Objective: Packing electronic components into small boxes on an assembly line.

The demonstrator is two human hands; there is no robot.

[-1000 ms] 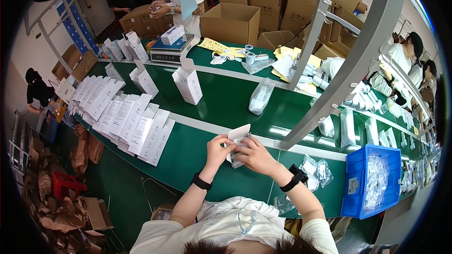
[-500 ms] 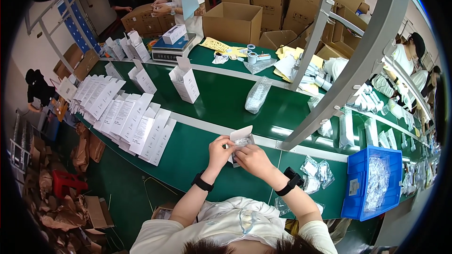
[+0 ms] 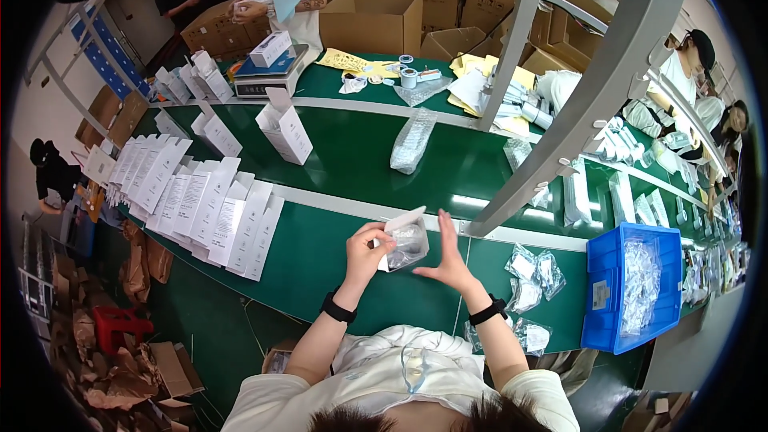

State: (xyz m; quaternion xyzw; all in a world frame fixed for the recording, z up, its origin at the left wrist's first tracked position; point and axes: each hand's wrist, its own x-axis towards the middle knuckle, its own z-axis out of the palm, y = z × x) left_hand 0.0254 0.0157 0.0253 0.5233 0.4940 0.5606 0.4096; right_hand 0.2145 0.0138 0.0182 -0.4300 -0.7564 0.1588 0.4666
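A small white carton with its lid flap raised is tilted in front of me, above the green table. My left hand grips its left side, thumb at the rim. Inside the carton lies a clear plastic bag; its contents are too blurred to name. My right hand is just right of the carton, apart from it, fingers stretched and thumb spread, holding nothing. Rows of flat white cartons lean against each other to the left.
Right of my hands lie several small clear bags, beside a blue bin filled with such bags. On the green belt ahead are an open carton and a bubble-wrapped item. A grey metal post rises at the right.
My right hand has come away from the carton's opening and spread open. My left hand now grips the carton's left side, and the carton is tilted more. The head view has shifted slightly.
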